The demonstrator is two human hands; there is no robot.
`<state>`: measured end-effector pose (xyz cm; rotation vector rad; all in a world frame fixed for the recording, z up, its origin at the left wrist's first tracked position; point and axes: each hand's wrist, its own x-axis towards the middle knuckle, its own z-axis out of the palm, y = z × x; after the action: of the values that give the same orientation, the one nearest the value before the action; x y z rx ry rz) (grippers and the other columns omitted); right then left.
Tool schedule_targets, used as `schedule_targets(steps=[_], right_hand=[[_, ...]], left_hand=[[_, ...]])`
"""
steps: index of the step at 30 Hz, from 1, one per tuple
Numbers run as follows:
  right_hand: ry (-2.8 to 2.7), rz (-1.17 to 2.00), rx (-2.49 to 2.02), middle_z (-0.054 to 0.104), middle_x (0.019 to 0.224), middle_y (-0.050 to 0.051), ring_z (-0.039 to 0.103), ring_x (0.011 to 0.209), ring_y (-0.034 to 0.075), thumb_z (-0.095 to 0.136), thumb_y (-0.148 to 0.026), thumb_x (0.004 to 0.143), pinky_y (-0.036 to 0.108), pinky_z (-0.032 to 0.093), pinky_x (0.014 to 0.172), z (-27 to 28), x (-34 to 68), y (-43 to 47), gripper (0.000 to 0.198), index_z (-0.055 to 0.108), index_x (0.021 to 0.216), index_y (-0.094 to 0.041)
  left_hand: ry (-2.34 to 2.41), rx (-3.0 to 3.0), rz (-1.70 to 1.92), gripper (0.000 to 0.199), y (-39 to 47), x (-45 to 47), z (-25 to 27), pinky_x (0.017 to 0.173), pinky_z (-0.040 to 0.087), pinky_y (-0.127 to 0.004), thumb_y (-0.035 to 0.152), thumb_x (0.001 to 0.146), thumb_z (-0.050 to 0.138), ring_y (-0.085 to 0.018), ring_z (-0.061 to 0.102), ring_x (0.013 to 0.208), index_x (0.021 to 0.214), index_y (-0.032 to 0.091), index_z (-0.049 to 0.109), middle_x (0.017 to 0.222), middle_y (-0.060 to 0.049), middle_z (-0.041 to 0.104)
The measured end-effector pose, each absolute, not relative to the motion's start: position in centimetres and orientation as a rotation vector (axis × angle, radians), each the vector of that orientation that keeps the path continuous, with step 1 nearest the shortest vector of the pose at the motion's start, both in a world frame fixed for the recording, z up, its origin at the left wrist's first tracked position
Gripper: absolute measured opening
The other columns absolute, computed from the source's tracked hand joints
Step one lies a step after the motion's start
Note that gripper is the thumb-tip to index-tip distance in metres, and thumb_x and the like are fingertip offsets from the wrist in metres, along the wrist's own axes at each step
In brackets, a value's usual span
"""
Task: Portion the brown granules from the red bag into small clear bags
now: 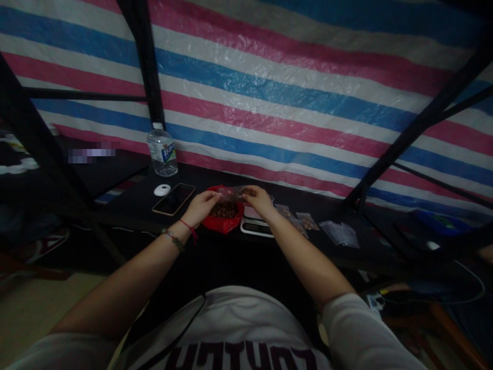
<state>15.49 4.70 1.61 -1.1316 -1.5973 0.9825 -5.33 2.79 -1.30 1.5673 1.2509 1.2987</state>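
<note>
A small clear plastic bag point(231, 193) is stretched between my two hands. My left hand point(203, 205) pinches its left end, and my right hand point(257, 199) grips the other end. Below the bag sits a red plastic bag point(221, 224), spread wide and holding a heap of small brown pieces point(225, 210) too fine to name. Under my right hand stands a white digital scale point(257, 228), partly covered by that hand. Right of the scale lie a filled clear bag point(307, 221) of brown bits and several flat clear bags point(341, 234).
A phone point(174, 199), a round white object point(162, 190) and a plastic bottle point(163, 151) stand or lie left on the black table point(134, 203). Black metal posts point(144, 61) rise at both sides, before a striped plastic sheet point(269, 92). A blue tray-like object point(441, 222) lies far right.
</note>
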Motion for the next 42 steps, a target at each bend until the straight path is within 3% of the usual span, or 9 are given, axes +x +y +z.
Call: schedule_targets(steps=[3,7,11,15,23,29,35,39,42], right_hand=[[-1.68,0.786,-1.205,0.067,0.084,0.003,0.064,0.074,0.013,0.063,-0.021,0.073,0.028,0.052,0.07,2.6,15.0,6.4,0.032,0.058,0.104,-0.016],[-1.886,0.546,-1.278,0.07,0.085,0.005,0.064,0.077,0.015,0.063,-0.019,0.074,0.028,0.049,0.075,3.7,13.7,7.5,0.018,0.067,0.091,-0.015],[-2.144,0.336,-1.232,0.071,0.089,0.004,0.064,0.084,0.017,0.06,-0.018,0.077,0.029,0.046,0.081,4.7,12.2,7.7,0.015,0.072,0.086,-0.018],[-2.162,0.17,-1.177,0.071,0.095,0.005,0.062,0.091,0.019,0.057,-0.019,0.08,0.031,0.044,0.085,5.8,11.6,7.6,0.019,0.073,0.089,-0.019],[-2.183,0.074,-1.166,0.069,0.097,0.006,0.06,0.093,0.019,0.055,-0.019,0.081,0.031,0.043,0.087,5.5,12.2,7.2,0.019,0.071,0.091,-0.018],[-2.043,0.194,-1.197,0.068,0.09,0.006,0.062,0.087,0.019,0.054,-0.02,0.08,0.033,0.046,0.085,4.4,14.0,6.7,0.015,0.067,0.087,-0.017],[-1.565,0.646,-1.156,0.066,0.083,0.003,0.064,0.07,0.016,0.051,-0.029,0.079,0.031,0.052,0.064,2.4,21.2,4.8,0.02,0.056,0.096,-0.02],[-1.478,0.416,-1.162,0.067,0.083,0.004,0.064,0.075,0.017,0.058,-0.028,0.072,0.034,0.051,0.074,1.7,29.9,2.4,0.043,0.054,0.113,-0.018],[-1.462,0.015,-1.333,0.066,0.094,0.008,0.062,0.086,0.02,0.052,-0.03,0.076,0.038,0.048,0.083,1.2,36.8,0.0,0.035,0.064,0.105,-0.016]], left_hand=[[1.327,1.554,1.392,0.039,3.4,-5.7,-1.6,0.084,0.049,-0.034,0.038,0.08,0.053,-0.021,0.063,0.094,0.107,0.012,0.063,0.106,-0.012,0.067],[1.524,1.746,1.481,0.051,3.7,-6.1,-1.7,0.1,0.042,-0.039,0.021,0.078,0.05,-0.024,0.054,0.116,0.128,0.01,0.049,0.13,-0.016,0.053],[1.649,2.082,1.371,0.054,3.2,-6.3,-1.4,0.107,0.035,-0.042,0.016,0.074,0.049,-0.027,0.047,0.123,0.127,0.008,0.049,0.13,-0.016,0.052],[1.685,2.271,1.316,0.051,2.6,-6.3,-1.2,0.103,0.038,-0.041,0.014,0.071,0.047,-0.027,0.051,0.115,0.122,0.007,0.052,0.121,-0.016,0.057],[1.685,2.473,1.003,0.028,2.4,-6.6,-1.3,0.088,0.044,-0.038,0.016,0.075,0.044,-0.024,0.06,0.088,0.09,0.014,0.066,0.09,-0.012,0.066],[1.532,2.556,0.84,0.029,1.4,-5.3,-1.3,0.093,0.042,-0.034,0.03,0.082,0.046,-0.023,0.061,0.097,0.092,0.014,0.069,0.097,-0.013,0.068],[1.597,2.584,0.532,0.048,0.8,-4.2,-1.0,0.094,0.04,-0.033,0.051,0.089,0.035,-0.024,0.058,0.107,0.108,0.017,0.065,0.113,-0.011,0.065],[1.527,2.631,0.492,0.05,1.2,-4.1,-1.0,0.096,0.037,-0.032,0.053,0.09,0.032,-0.023,0.055,0.112,0.112,0.021,0.064,0.119,-0.008,0.063],[1.618,2.575,0.452,0.052,1.5,-4.2,-1.3,0.095,0.038,-0.034,0.056,0.089,0.033,-0.024,0.055,0.112,0.113,0.022,0.064,0.119,-0.008,0.063]])
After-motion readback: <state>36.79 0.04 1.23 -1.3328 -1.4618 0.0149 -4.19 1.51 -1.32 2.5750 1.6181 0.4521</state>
